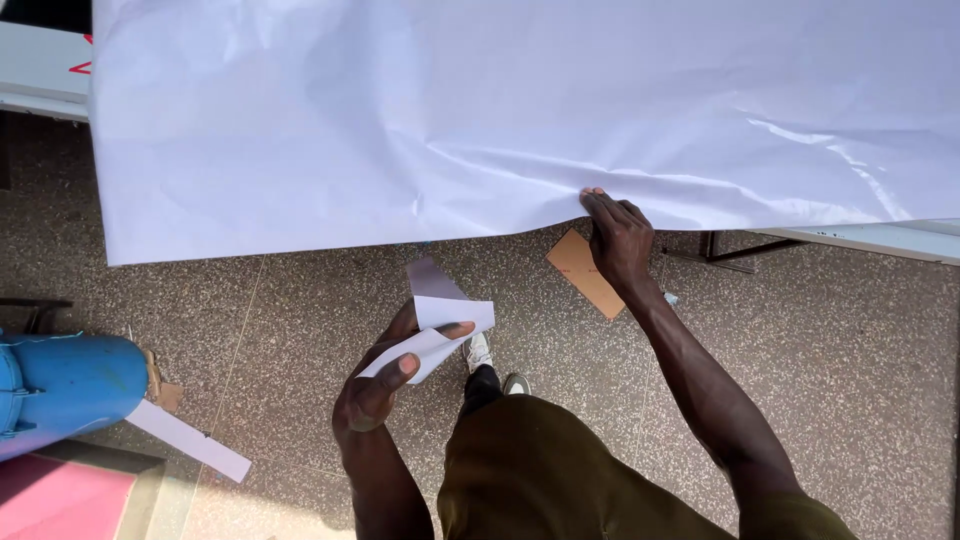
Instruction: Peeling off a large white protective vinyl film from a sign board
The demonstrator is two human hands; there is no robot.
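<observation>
At the near edge of the table:
Right hand: pinching the big white paper sheet; keep it flat.
Left hand: closed on a folded paper scrap.

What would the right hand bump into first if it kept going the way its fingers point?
The right hand points up the picture, with its fingers already at the edge of the big white paper sheet. It would probably push straight into that sheet first; what lies beneath is hidden.

Olive garment — bare forearms, sneakers
</observation>
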